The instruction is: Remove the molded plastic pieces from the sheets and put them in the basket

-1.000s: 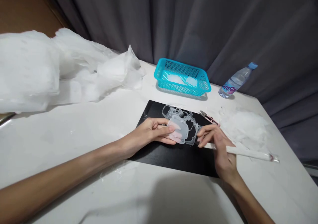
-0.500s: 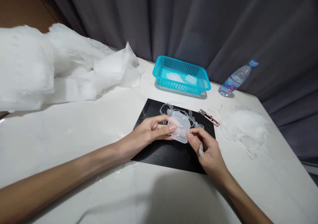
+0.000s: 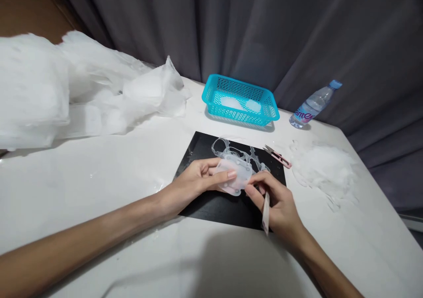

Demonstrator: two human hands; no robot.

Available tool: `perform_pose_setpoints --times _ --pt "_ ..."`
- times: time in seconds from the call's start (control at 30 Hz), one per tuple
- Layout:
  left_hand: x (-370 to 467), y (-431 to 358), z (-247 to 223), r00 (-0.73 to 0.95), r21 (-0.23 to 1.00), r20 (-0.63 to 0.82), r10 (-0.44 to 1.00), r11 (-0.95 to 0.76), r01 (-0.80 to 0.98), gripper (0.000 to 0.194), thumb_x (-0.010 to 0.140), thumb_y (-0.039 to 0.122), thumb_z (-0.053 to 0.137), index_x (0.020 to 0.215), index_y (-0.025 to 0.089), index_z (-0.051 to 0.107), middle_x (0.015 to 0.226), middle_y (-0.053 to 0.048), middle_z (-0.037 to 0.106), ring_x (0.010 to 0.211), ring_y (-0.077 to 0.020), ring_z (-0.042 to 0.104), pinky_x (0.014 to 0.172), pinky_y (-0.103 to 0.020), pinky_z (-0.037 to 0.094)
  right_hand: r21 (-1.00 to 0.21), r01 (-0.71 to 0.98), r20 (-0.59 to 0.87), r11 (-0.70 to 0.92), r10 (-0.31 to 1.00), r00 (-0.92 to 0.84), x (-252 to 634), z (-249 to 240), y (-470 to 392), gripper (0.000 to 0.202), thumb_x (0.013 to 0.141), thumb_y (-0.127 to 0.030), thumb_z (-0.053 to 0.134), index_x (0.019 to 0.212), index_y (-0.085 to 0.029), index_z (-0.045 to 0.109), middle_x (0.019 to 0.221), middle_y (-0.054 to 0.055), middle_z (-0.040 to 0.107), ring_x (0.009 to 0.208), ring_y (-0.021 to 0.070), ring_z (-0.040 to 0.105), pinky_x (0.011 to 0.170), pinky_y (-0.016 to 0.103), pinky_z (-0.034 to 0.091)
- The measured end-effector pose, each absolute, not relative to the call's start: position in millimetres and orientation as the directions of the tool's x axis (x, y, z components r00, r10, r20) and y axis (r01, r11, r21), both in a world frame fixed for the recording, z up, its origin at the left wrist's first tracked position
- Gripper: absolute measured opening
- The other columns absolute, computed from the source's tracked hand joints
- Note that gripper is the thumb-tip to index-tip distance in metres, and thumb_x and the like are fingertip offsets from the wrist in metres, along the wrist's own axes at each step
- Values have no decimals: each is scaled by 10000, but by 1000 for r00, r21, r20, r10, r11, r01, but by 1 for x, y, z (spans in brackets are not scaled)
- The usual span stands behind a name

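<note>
Over the black mat (image 3: 211, 207), my left hand (image 3: 201, 174) grips a thin translucent plastic-like sheet (image 3: 241, 173) with rounded corners and small round bumps. Its thumb lies on top of the sheet, with the fingers behind. My right hand (image 3: 277, 201) is closed at the sheet's right edge, thumb and index finger near each other. A slim, pale, flat tool (image 3: 265, 214) sticks out of that hand toward me; its other end is hidden by the fingers. Curly translucent offcuts (image 3: 220, 146) lie on the mat just behind the sheet.
Pink-handled thread snips (image 3: 279, 157) lie at the mat's right edge, beside a heap of translucent scraps (image 3: 327, 168). Farther back stand a turquoise basket (image 3: 239, 115) with pale pieces inside and a water bottle (image 3: 312, 106). White plastic bags (image 3: 99, 91) fill the left.
The sheet has tilted and shifted slightly left and down in my left hand. My right hand has turned, and more of the slim pale tool shows below its fingers.
</note>
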State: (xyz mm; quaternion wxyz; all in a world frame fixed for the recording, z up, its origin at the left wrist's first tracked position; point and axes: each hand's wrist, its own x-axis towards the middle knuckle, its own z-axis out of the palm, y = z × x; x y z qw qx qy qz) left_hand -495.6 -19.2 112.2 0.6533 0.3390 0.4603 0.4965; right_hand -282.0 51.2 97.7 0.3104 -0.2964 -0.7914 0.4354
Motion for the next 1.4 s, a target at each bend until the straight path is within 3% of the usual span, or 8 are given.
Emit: perform_pose_setpoints --times 0.13,0.27,0.43,0.67,0.87,1.03,1.23,1.4 --pt "-494 -20 106 31 919 -275 961 272 -287 302 853 374 838 1003 129 746 963 -72 792 834 -166 723 790 -248 543 -855 226 306 468 805 -509 -279 98 59 125 1005 -324 622 936 -228 663 888 32 637 804 184 531 775 337 435" --pt "-494 -20 104 41 904 -295 955 293 -311 358 815 356 866 1069 143 731 1001 -62 790 839 -159 709 762 -236 529 -925 208 145 316 804 -577 -280 93 62 309 978 -365 658 1263 -246 643 1068 56 681 864 184 558 827 340 467" --pt "-492 -20 110 48 890 -302 952 300 -343 353 806 347 874 1069 142 758 954 -50 785 815 -155 694 749 -234 521 -925 233 107 300 795 -597 -282 92 58 171 944 -379 698 1026 -242 761 795 -3 570 738 162 509 695 292 441" --pt "-476 -28 113 187 752 -443 877 476 -456 340 788 436 874 876 122 780 805 -62 762 708 -143 660 662 -228 484 -747 378 325 546 797 -509 -290 86 58 83 933 -225 647 934 -234 730 810 18 627 782 197 545 720 328 448" --pt "-500 -19 99 190 936 -346 919 351 3 358 832 496 809 872 151 723 726 -6 696 631 -136 594 583 -220 411 -758 306 169 576 627 -761 -272 99 77 130 964 -219 625 1029 -247 734 974 43 695 935 221 598 836 371 466" --pt "-504 -19 99 161 926 -215 963 148 348 339 849 490 760 876 166 666 671 53 524 580 -109 421 515 -215 288 -810 255 225 527 682 -696 -274 102 77 203 1025 -305 571 1157 -249 715 1103 59 685 956 212 594 793 355 444" --pt "-494 -21 107 190 895 -239 952 140 424 324 842 393 737 1063 157 748 681 44 563 576 -113 417 519 -212 270 -813 266 190 518 668 -720 -299 97 59 105 965 -310 673 994 -239 745 884 14 693 792 176 535 755 323 425" --pt "-491 -28 110 270 904 -207 940 78 421 397 1036 478 507 1035 177 766 739 0 645 622 -132 520 569 -214 347 -848 305 132 434 730 -671 -299 103 57 110 891 -261 687 790 -219 703 703 -17 610 691 154 491 653 282 386"
